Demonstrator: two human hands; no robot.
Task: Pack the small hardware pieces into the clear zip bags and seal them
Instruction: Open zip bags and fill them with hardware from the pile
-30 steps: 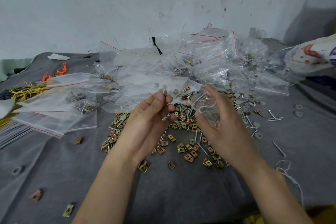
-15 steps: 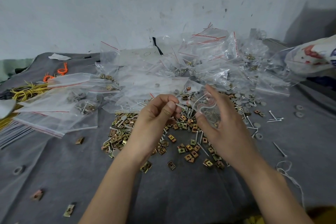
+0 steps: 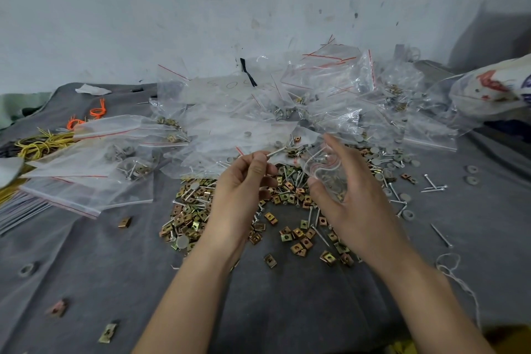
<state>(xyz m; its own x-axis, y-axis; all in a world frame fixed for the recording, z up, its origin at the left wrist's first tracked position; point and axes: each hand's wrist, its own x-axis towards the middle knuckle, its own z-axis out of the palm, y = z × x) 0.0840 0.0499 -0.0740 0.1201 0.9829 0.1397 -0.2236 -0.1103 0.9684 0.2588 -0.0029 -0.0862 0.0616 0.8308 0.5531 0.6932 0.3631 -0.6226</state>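
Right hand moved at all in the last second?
No. The right hand holds the small zip bag at the same spot over the far edge of the clip pile.

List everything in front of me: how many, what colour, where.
screw: one, silver, pinched by left hand
small zip bag: one, clear, in right hand
clips: many, brass, piled centre
loose screws: many, silver, centre and right
washers: many, grey, right of centre
filled bags: many, clear, red-striped, heaped at back
wire bundle: one, yellow, far left
cloth: one, grey, underneath
left hand: one, centre, pinching screw
right hand: one, centre-right, holding bag
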